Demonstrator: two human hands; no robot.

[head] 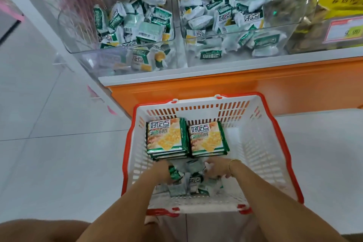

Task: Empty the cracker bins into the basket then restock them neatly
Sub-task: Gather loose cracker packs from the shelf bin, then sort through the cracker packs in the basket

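Note:
A white basket [261,143] with a red rim sits on the floor below the shelf. Two neat stacks of green and white cracker packs [167,137] lie side by side at its far left, and loose packs [193,181] are heaped at its near side. My left hand [162,170] and my right hand [217,167] both reach into that loose heap, fingers curled among the packs. On the shelf above stand two clear bins: the left bin [78,51] and the right bin [231,32], each with several jumbled cracker packs.
An orange shelf base [245,92] with a white ledge runs behind the basket. A further clear bin of other goods with a price tag [345,29] stands at the right. White floor tiles [49,133] spread to the left. My knee shows at the lower left.

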